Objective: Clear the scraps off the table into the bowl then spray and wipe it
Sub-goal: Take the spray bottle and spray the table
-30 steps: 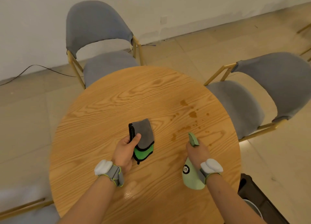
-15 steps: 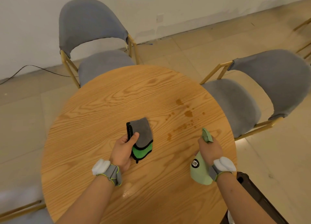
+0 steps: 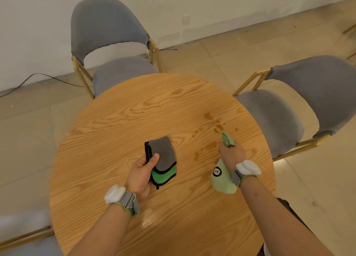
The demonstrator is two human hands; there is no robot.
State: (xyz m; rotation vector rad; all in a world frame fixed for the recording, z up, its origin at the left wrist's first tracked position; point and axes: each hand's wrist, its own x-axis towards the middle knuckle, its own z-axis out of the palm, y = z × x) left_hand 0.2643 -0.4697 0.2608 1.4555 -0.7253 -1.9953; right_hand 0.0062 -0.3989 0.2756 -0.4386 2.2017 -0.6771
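The round wooden table point(image 3: 119, 132) fills my view, with two grey chairs point(image 3: 119, 70) fully visible and a third cut off lower left. My left hand point(image 3: 141, 175) pinches one folded cloth point(image 3: 162, 155); my right hand point(image 3: 232, 155), back from the table's edge, grips one spray bottle point(image 3: 221, 180), hiding its trigger, beside brown stains point(image 3: 209, 132).

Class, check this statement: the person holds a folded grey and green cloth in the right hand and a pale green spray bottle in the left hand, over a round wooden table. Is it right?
Not quite: the hands are swapped. The head view shows the cloth in the left hand and the spray bottle in the right hand, over the round wooden table.
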